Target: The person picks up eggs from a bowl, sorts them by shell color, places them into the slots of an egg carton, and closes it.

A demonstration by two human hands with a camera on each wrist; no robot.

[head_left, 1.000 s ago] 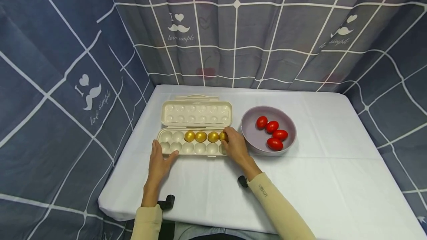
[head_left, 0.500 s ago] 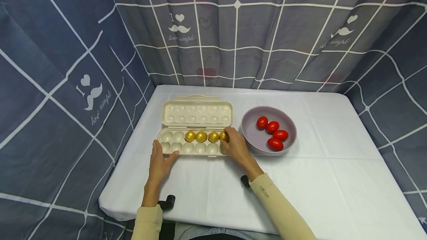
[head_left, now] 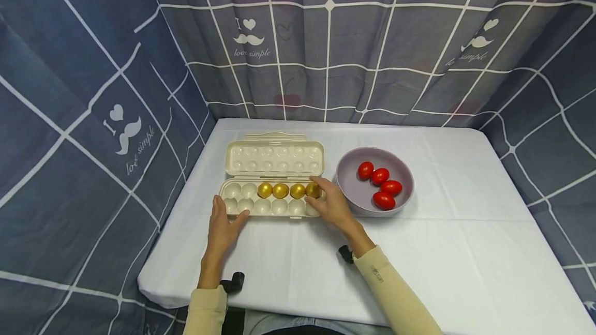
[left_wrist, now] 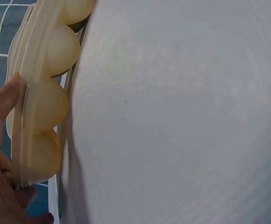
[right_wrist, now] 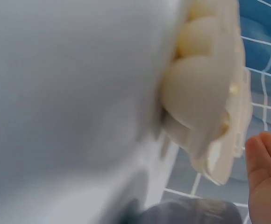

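Note:
A cream egg carton [head_left: 247, 204] lies with its lid [head_left: 274, 143] folded back. Shiny gold eggs [head_left: 280, 191] fill the right part of its back row; the front row holds none. My left hand [head_left: 222, 231] grips the carton's left front corner, thumb along the front edge and fingers at the end, as the left wrist view also shows. At the right end, my right hand [head_left: 332, 204] has its thumb and fingers parted around the last gold egg [head_left: 313, 190], which sits in its cup. Its fingers look straight in the right wrist view.
Right of the carton, close to my right hand, stands a mauve bowl [head_left: 346, 190] with several red egg-shaped pieces [head_left: 384, 200]. A white cloth covers the table [head_left: 447, 262]. Grey-blue checked curtains [head_left: 354, 40] enclose its back and sides.
My right thumb and fingers have spread away from the rightmost gold egg, letting it go in its cup. The right forearm has shifted slightly right. My left hand stays put.

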